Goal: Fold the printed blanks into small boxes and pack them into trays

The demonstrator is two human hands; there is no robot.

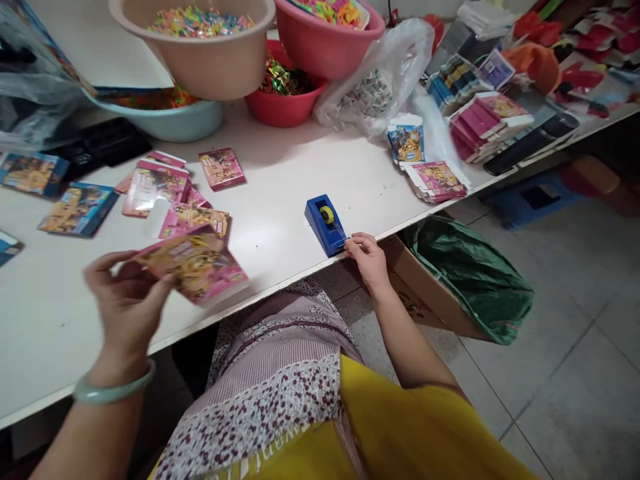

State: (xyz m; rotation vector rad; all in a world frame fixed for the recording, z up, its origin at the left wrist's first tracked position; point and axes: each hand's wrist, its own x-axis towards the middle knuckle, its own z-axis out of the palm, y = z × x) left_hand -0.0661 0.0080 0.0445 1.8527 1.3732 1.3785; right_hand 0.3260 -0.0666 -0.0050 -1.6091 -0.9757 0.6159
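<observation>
My left hand [131, 300] grips a pink printed box [195, 267] by its left end, thumb in front, slightly above the table near its front edge. A blue tape dispenser [325, 225] with a small yellow roll stands at the table's front edge. My right hand [367, 257] is at the dispenser's front end, with thumb and forefinger pinched on the tape at the cutter. Just beyond the held box lie several pink boxes [156, 189], partly overlapping. One more pink box [222, 168] lies apart, to their right.
Basins [200, 63] of small colourful pieces stand along the back. Blue boxes [80, 209] lie at left. Flat pink cartons [437, 180] and a clear plastic bag [385, 80] are at right. A carton with a green liner [465, 280] stands below the front edge.
</observation>
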